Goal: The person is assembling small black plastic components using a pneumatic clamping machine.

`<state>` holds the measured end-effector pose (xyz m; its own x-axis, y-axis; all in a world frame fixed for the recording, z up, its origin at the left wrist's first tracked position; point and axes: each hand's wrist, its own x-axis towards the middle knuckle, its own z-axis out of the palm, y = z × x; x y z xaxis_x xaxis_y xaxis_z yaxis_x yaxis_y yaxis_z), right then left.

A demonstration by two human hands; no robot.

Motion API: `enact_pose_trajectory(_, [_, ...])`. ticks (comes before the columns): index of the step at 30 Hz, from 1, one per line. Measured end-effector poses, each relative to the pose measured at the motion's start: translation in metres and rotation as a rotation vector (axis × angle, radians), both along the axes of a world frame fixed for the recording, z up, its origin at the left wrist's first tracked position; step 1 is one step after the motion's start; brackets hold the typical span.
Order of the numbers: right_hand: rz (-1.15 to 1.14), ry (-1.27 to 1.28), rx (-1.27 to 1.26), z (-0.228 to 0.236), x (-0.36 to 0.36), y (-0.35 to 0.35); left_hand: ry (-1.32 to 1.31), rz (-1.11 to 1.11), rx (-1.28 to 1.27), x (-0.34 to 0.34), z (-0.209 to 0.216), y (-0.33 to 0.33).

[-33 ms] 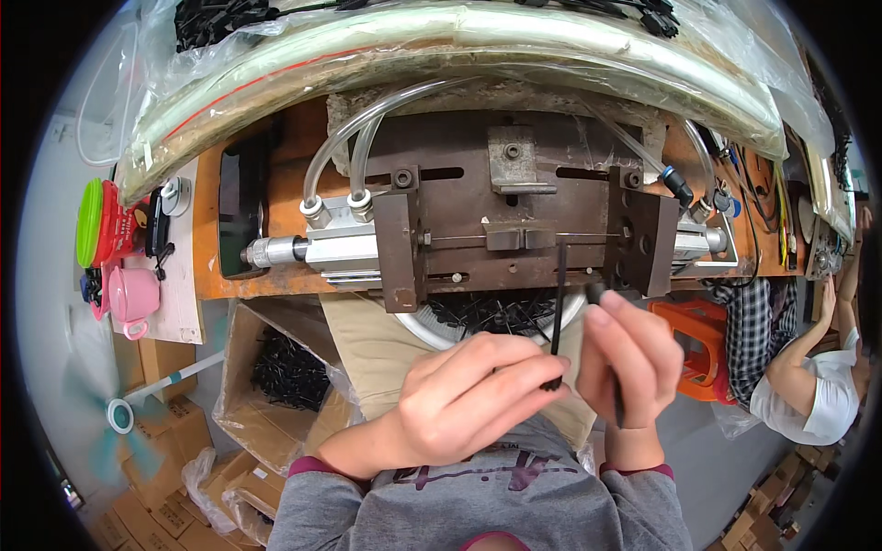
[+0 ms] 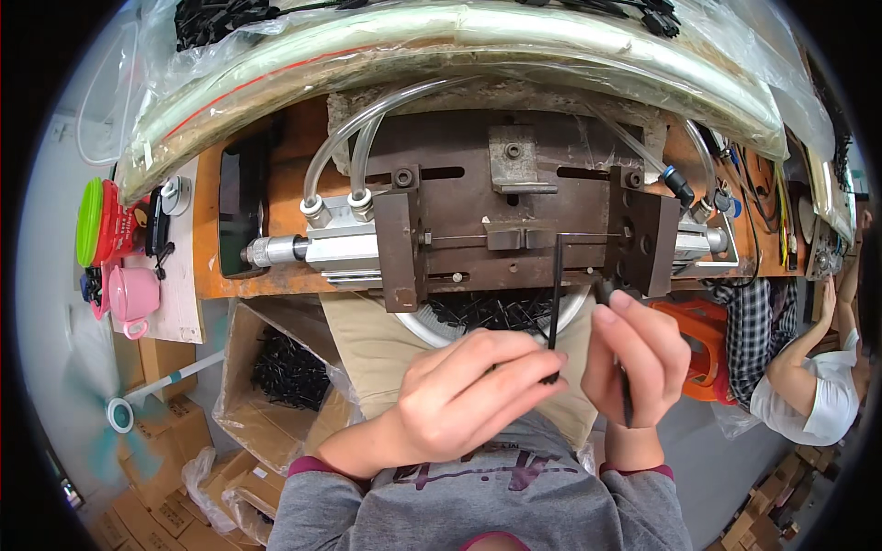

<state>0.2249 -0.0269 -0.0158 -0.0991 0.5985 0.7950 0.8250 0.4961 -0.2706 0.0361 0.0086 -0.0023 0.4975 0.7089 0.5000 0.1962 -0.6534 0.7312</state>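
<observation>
My left hand (image 2: 478,390) is closed round the lower part of a slim black rod (image 2: 556,308), which stands nearly upright. The rod's upper end meets the thin metal pin (image 2: 593,236) on the right half of a dark metal fixture (image 2: 469,197). My right hand (image 2: 643,354), closed beside it, grips another slender black piece (image 2: 627,399); its dark upper end shows above the fingertips. A small split metal block (image 2: 503,240) sits mid-fixture, and a second pin (image 2: 459,239) reaches it from the left.
Air cylinders (image 2: 342,248) with clear hoses flank the fixture. Below its front edge, a white basin (image 2: 413,328) holds several black pieces, as does a cardboard box (image 2: 243,367) at left. A co-worker's arm (image 2: 808,344) and an orange stool (image 2: 694,340) are at right.
The black rod in my left hand has shifted slightly up and left, its top now level with the right pin. My right hand has moved slightly right.
</observation>
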Motion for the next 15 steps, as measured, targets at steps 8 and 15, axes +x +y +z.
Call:
enact_pose_trajectory(8, [-0.016, 0.396, -0.153, 0.002, -0.002, -0.005, 0.213, 0.183, 0.289, 0.013, -0.025, 0.016])
enact_pose_trajectory(15, [0.114, 0.861, -0.608, 0.016, 0.006, -0.011, 0.323, 0.184, 0.29, 0.012, -0.016, 0.02])
